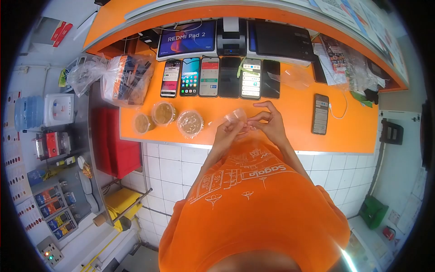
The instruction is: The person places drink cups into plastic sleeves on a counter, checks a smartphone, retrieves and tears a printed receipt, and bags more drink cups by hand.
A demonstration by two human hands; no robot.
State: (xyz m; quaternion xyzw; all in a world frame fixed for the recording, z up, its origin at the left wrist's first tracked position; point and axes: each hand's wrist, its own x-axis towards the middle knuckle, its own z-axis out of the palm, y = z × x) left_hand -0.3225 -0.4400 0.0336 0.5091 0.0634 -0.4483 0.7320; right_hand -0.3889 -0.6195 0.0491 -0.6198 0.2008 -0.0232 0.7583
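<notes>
My left hand (229, 132) is closed on a thin clear plastic piece (236, 116), perhaps a small bag or film, at the counter's front edge. Beside it, my right hand (270, 124) pinches at the same plastic with thumb and forefinger, its other fingers lifted. The fingertips of both hands meet, so part of the plastic is hidden. Left of my hands stand three clear plastic cups with brownish contents: a near one (190, 123) with a shiny cover, a middle one (163, 113) and a far-left one (142, 123).
Several phones lie in a row on the orange counter (290, 113), including a lit one (251, 79). Another phone (320, 114) lies to the right near a white cable (343, 109). Behind are a tablet box (186, 38), a small printer (231, 41) and a bagged bundle (124, 79).
</notes>
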